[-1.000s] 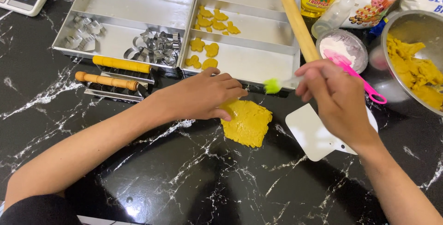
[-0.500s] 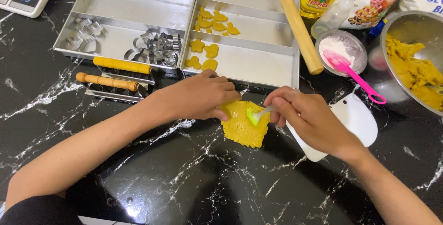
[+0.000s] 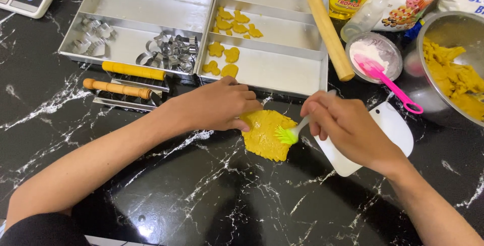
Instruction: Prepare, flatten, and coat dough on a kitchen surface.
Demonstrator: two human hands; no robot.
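Left hand (image 3: 217, 105) lies flat, fingers together, pressing the upper left edge of the yellow dough sheet (image 3: 266, 136) on the black tabletop (image 3: 201, 195). Right hand (image 3: 348, 127) pinches a brush (image 3: 290, 134), its green bristles seemingly touching the dough.

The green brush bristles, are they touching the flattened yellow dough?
Touching. The head view shows the green brush bristles pressed onto the flattened yellow dough, no gap.

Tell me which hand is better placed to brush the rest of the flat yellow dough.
Probably the right hand: it holds the green brush, bristles on the dough. The left hand only presses the dough's edge.
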